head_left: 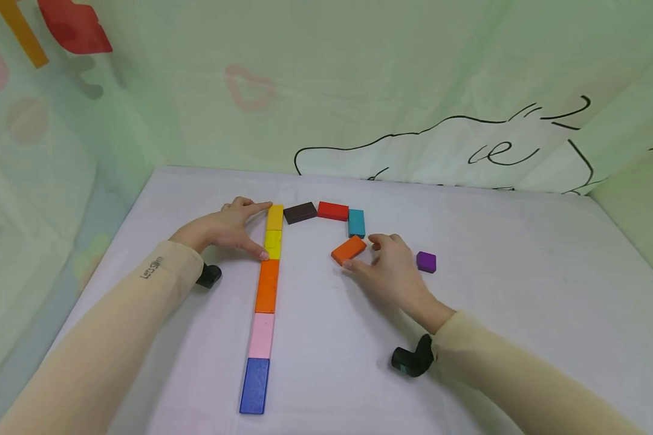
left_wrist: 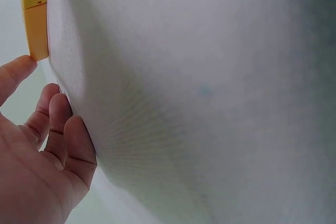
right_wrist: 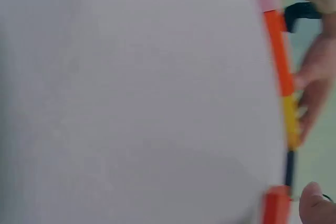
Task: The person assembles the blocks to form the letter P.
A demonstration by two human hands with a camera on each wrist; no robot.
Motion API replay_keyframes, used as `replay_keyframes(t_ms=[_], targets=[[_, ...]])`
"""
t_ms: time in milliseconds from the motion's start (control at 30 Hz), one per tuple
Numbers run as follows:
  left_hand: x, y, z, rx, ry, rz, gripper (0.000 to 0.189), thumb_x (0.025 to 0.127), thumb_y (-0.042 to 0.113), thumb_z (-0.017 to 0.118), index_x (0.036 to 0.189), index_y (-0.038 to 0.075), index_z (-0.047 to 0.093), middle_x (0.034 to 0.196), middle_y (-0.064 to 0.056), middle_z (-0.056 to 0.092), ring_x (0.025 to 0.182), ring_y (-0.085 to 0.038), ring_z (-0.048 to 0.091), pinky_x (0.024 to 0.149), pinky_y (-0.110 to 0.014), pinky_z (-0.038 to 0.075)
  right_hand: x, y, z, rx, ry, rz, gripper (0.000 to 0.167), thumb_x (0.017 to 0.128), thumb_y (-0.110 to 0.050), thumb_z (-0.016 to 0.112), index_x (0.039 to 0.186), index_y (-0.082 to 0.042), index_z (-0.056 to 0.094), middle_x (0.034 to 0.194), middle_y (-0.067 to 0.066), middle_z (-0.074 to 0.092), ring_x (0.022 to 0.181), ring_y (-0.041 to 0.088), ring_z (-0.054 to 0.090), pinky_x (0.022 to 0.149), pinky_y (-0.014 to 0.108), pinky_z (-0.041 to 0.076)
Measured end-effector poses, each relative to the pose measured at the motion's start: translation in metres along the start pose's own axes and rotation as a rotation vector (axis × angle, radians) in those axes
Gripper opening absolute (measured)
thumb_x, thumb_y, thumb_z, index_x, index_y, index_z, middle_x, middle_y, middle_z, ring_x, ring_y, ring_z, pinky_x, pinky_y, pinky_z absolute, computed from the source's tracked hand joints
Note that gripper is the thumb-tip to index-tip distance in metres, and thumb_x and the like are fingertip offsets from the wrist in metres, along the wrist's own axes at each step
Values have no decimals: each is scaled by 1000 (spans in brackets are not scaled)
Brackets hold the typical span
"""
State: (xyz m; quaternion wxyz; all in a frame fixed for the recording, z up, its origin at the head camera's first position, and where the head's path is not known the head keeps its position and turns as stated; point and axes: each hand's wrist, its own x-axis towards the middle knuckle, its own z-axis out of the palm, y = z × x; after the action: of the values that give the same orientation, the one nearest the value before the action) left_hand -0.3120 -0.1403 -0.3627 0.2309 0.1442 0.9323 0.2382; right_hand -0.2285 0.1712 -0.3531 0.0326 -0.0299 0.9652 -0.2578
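Note:
Yellow blocks (head_left: 273, 244) stand at the far end of a straight row. My left hand (head_left: 223, 232) spans their side, its index fingertip at the far end and its thumb where yellow meets the long orange block (head_left: 267, 286). In the left wrist view, the left index fingertip touches the end of the amber-yellow block (left_wrist: 37, 30). A smaller orange block (head_left: 349, 250) lies at an angle on the table. My right hand (head_left: 397, 275) is spread beside it, thumb at its near edge and index finger by its right end. A teal block (head_left: 356, 223) is just beyond.
Pink (head_left: 261, 335) and blue (head_left: 254, 386) blocks continue the row towards me. Dark brown (head_left: 300, 212) and red (head_left: 333, 211) blocks run right from its far end. A purple block (head_left: 427, 261) lies right of my right hand. Fabric (head_left: 392, 78) hangs behind the table.

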Motion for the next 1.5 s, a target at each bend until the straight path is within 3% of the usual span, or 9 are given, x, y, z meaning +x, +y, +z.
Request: replay_keyframes(t_ms=[100,233,367,467,667,867,1133,1400,1500], targets=[[-1,2,-1,14,3,14,109,81,44,85,165,23,19,166,-22,13,148,-47,23,117,-70,28,-18,19,-37,-28,-9,-133,46,93,-24,77,130,0,67,116,16,70,97,27,67,81,34,58],[-3,4,-3,30,5,30,109,81,46,84,165,22,19,166,-23,13,148,-47,22,116,-70,28,-51,80,-82,-159,-46,-332,25,87,-10,80,112,-8,78,94,-5,71,86,7,61,73,26,53],[-5,2,-3,30,2,39,110,80,45,85,165,20,19,164,-25,14,146,-49,23,115,-71,28,-83,144,-94,-202,-57,-383,33,80,-9,86,111,-13,77,91,-16,64,80,-4,53,66,20,47],[-3,-1,0,20,-3,43,110,80,44,85,165,19,19,164,-26,14,146,-49,23,115,-72,28,-91,162,-97,-211,-16,-402,42,78,-6,86,119,-10,73,93,-13,63,80,-5,52,64,18,47],[-4,-11,6,-14,-7,34,111,80,44,86,165,20,19,164,-26,13,146,-49,22,115,-72,27,-34,131,-95,-173,-170,-299,52,90,-11,78,137,1,59,99,1,68,85,7,61,70,21,53],[-4,-9,7,-33,-8,35,111,79,44,86,165,22,19,165,-25,12,147,-48,20,116,-72,26,4,108,-88,-194,-287,-235,44,90,-16,78,127,5,65,93,-1,72,85,13,64,74,27,54],[-2,-3,2,-6,9,37,110,80,45,86,165,22,20,165,-23,14,147,-47,23,116,-70,27,2,89,-77,-210,-281,-226,35,88,-19,81,115,3,73,90,1,71,84,15,61,72,28,52],[0,-5,2,-14,-1,17,110,80,45,86,165,25,19,165,-21,14,147,-46,22,117,-70,27,-11,18,-23,-216,-379,-405,29,88,-17,81,111,-2,74,76,-4,64,71,8,55,65,20,49],[1,-4,3,-17,0,12,110,80,44,86,165,25,19,166,-20,14,147,-46,23,117,-69,27,-11,-8,0,-211,-395,-419,29,90,-18,79,113,-3,71,71,-4,61,65,7,54,62,19,48]])
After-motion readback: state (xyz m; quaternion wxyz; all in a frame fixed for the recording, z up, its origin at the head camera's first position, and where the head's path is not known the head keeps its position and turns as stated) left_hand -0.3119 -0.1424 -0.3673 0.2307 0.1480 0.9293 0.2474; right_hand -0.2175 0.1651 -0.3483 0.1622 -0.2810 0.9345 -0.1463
